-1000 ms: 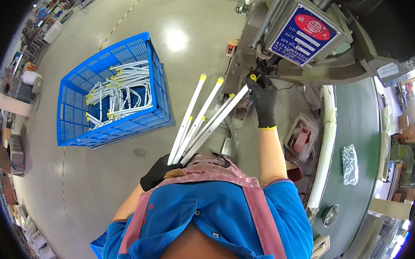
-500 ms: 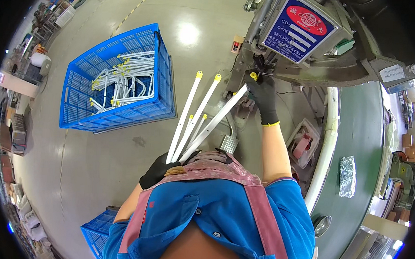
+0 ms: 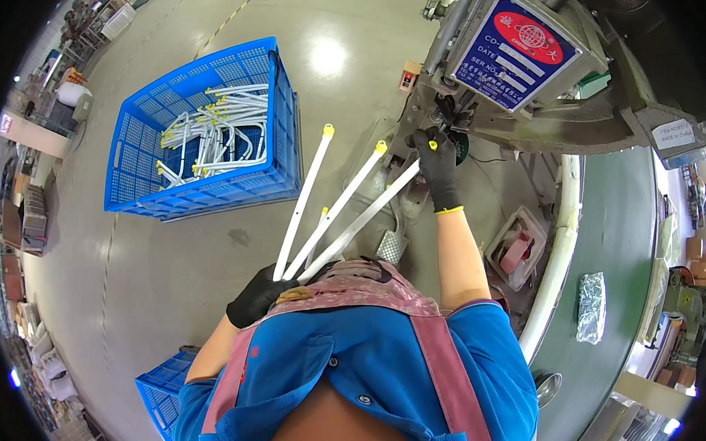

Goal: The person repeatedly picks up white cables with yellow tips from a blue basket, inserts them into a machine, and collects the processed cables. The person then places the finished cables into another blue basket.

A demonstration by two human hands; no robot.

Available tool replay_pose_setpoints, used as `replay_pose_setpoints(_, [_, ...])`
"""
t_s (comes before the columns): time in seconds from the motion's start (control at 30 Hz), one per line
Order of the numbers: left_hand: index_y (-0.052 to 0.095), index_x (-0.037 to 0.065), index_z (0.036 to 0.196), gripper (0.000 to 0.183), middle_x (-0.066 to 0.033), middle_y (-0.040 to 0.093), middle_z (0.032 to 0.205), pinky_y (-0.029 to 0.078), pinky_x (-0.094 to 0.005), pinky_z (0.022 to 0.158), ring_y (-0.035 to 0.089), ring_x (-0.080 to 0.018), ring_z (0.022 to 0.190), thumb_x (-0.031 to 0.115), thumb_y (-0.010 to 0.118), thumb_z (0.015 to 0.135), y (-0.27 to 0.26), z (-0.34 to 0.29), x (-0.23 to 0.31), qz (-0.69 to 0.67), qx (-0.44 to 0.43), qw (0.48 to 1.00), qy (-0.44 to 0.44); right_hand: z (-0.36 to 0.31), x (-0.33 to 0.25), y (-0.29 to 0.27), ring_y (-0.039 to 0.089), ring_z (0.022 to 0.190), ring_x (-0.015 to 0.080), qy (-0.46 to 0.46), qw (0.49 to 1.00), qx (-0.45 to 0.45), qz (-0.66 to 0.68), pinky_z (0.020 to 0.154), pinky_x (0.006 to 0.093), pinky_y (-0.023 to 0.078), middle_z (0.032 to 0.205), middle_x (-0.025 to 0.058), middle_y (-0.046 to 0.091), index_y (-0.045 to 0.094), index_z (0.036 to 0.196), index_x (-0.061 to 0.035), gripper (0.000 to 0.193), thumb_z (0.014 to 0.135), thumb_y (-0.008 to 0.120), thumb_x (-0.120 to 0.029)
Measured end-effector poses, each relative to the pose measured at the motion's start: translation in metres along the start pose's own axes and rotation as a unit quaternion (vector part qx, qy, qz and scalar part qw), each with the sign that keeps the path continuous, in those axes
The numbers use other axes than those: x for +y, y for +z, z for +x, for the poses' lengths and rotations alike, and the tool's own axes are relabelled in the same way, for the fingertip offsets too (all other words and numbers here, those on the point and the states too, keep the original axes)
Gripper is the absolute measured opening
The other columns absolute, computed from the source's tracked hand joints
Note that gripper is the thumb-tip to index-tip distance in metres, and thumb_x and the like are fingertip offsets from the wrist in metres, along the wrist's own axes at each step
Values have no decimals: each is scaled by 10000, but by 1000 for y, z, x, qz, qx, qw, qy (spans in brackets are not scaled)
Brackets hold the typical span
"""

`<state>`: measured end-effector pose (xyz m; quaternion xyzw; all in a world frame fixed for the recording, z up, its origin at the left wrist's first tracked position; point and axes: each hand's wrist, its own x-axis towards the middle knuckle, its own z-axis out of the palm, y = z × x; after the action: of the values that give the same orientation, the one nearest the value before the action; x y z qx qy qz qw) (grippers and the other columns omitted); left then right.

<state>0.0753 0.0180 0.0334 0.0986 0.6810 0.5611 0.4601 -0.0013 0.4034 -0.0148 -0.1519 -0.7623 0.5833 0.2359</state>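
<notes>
Black gloves cover both of my hands. At my left side, my left hand (image 3: 253,298) is closed round the lower ends of several white tubes (image 3: 300,198) with yellow end caps, which fan out away from me. The rightmost white tube (image 3: 372,212) leans to the right, and my right hand (image 3: 439,175) grips its far end. A yellow cap (image 3: 433,146) shows at those fingers, just in front of the machine (image 3: 529,66). Part of a shorter capped tube shows behind the others.
On the floor at the left stands a blue plastic crate (image 3: 281,149) holding several bent white tubes with yellow ends. A second blue crate (image 3: 156,394) is at lower left. A foot pedal (image 3: 391,246), a white bin (image 3: 491,248) and a green table (image 3: 619,250) lie right of the tubes.
The tubes in my left hand have spread wider apart. My right hand has shifted a little toward me and to the left, still on the tube's end.
</notes>
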Motion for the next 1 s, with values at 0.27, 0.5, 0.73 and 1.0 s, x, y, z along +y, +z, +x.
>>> replay_pose_setpoints(0.27, [544, -30, 1142, 359, -91, 645, 973, 479, -255, 795, 610, -129, 866, 123, 643, 833, -1, 10, -46, -122, 33, 992, -13, -36, -26, -2, 520, 745, 78, 31, 997, 57, 41, 656, 232, 427, 831, 9, 595, 610, 1046, 1, 261, 841, 622, -162])
replay_pose_setpoints(0.5, [557, -9, 1133, 340, -95, 642, 1000, 495, -263, 778, 615, -129, 862, 127, 655, 838, -1, 17, -76, -138, 54, 989, -25, -41, -22, -9, 518, 695, 80, 64, 975, 131, 171, 644, 238, 437, 841, 6, 597, 617, 967, 1, 192, 832, 625, -136])
replay_pose_setpoints(0.73, [552, -9, 1150, 347, -96, 640, 1010, 497, -267, 781, 617, -140, 870, 115, 652, 842, 1, 20, -70, -148, 46, 988, -16, -36, 3, -17, 559, 770, 151, -37, 968, 98, 228, 682, 286, 447, 841, 54, 626, 617, 887, -13, 102, 840, 570, -90])
replay_pose_setpoints(1.0, [529, -25, 1130, 365, -104, 631, 975, 484, -286, 776, 599, -144, 861, 141, 652, 829, -1, 13, -34, -27, 91, 995, 23, -25, -36, -16, 554, 770, 305, -136, 980, 106, -102, 684, 377, 428, 868, 165, 598, 575, 919, 24, 206, 864, 563, -175])
